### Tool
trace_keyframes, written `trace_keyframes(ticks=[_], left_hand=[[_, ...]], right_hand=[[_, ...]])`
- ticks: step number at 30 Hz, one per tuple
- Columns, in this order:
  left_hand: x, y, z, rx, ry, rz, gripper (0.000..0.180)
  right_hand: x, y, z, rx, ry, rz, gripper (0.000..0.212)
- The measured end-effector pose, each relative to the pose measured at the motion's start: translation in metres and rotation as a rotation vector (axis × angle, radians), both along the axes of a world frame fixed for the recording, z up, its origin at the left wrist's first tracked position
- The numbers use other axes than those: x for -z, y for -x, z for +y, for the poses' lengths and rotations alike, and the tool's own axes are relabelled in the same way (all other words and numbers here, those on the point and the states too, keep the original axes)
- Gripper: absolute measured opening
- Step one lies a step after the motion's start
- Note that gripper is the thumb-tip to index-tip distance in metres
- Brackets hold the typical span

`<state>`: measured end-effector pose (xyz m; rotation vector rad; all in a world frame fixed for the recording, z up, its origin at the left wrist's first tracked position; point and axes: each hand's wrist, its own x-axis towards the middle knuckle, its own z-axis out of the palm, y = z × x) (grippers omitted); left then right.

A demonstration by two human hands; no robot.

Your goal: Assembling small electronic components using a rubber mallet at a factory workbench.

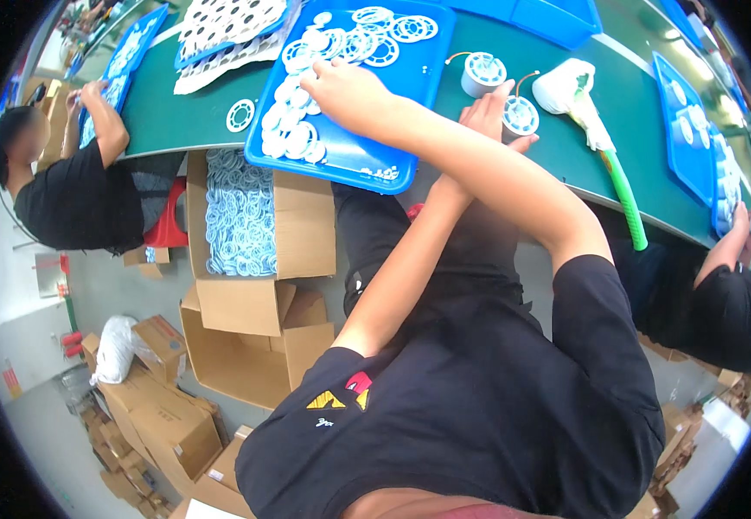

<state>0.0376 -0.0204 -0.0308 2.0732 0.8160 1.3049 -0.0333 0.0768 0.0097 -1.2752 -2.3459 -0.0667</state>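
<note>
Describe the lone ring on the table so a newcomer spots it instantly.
On the green table, find the big blue tray beneath the right hand. Just left of that tray, near the table's front edge, lies a white ring. Unlike the white parts heaped in the tray, it lies alone.

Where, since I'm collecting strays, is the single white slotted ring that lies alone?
In the head view, the white slotted ring lies on the green table, just left of the blue tray under the right hand.
</note>
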Motion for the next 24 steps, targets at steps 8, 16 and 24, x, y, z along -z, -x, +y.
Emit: trace_keyframes(ticks=[8, 16, 24], left_hand=[[-0.010, 0.009, -0.002, 0.125, 0.082, 0.065, 0.075], [-0.003, 0.005, -0.002, 0.121, 0.066, 0.077, 0.076], [0.015, 0.017, 0.001, 0.105, 0.149, -0.157, 0.080]], right_hand=[[-0.002, 0.015, 0.000, -0.008, -0.081, 0.026, 0.024], [-0.003, 0.004, -0.002, -0.060, 0.098, -0.026, 0.028], [-0.049, -0.080, -0.112, 0.190, -0.201, 0.571, 0.031]])
